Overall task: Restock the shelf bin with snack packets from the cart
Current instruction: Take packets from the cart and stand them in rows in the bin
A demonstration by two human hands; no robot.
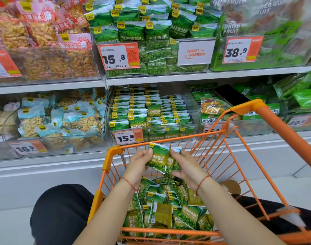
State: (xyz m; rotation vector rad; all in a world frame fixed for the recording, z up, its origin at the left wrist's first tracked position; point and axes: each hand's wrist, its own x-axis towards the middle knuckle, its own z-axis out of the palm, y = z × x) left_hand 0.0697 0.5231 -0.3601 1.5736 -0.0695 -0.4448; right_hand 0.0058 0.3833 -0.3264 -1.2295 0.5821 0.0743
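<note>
Now my left hand point(140, 162) and right hand point(185, 165) pinch two green foil garlic-pea packets point(158, 159) above the orange wire cart point(211, 156). Next, I judge, they go up into the clear plastic shelf bin point(195, 113) just beyond the cart's front rim.

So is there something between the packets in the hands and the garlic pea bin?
Only the cart's front rim lies between the held packets and the bin; lifted over it, nothing visible blocks the bin's open top.

Two hands point(138, 164), two held packets point(158, 159), one cart point(260, 110)
</note>
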